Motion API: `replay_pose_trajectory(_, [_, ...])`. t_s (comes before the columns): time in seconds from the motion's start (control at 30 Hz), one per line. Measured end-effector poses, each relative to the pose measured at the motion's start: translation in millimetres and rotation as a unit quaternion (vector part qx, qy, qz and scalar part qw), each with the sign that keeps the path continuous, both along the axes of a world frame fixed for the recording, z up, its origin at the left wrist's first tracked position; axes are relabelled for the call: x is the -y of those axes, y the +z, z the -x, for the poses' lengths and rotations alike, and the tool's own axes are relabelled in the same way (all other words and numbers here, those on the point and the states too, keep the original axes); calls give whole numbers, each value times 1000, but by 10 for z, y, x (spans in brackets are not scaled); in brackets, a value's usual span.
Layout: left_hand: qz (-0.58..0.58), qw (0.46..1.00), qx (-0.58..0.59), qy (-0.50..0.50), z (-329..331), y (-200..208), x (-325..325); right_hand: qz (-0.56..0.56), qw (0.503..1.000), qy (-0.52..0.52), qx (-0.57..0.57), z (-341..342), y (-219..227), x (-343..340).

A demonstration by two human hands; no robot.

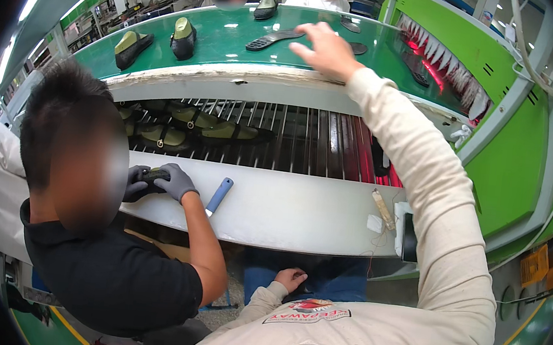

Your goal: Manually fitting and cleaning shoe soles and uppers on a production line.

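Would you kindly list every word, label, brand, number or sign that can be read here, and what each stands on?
Cream sweatshirt: dark lettering with a red emblem on the front; legible in part, but I don't copy printed wording.
Yellow-orange box at the right: any markings are too small to read.
Dark shoe sole: any markings are too small to tell.
Blue-handled tool: no readable text.
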State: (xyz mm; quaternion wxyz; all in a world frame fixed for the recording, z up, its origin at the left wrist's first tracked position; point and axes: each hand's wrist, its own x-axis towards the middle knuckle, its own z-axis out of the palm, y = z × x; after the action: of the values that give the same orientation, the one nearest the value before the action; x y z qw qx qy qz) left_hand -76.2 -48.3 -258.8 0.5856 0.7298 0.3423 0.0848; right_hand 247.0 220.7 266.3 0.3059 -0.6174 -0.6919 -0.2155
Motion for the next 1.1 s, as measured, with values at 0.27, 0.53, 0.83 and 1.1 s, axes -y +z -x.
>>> replay_pose_trajectory(0.27, [306,937,138,92,-6,-211,-104,246,962,-114,41,1352,138,-905])
replay_pose_trajectory(0.53, [306,939,140,70,28,-160,-126,254,956,-149,-8,1171,146,-1165])
replay_pose_trajectory(0.83, [314,935,145,73,5,-89,-84,246,955,-160,-36,704,249,-904])
replay_pose_trajectory(1.1, [300,942,134,69,-49,-78,-31,312,939,-142,-20,943,23,-921])
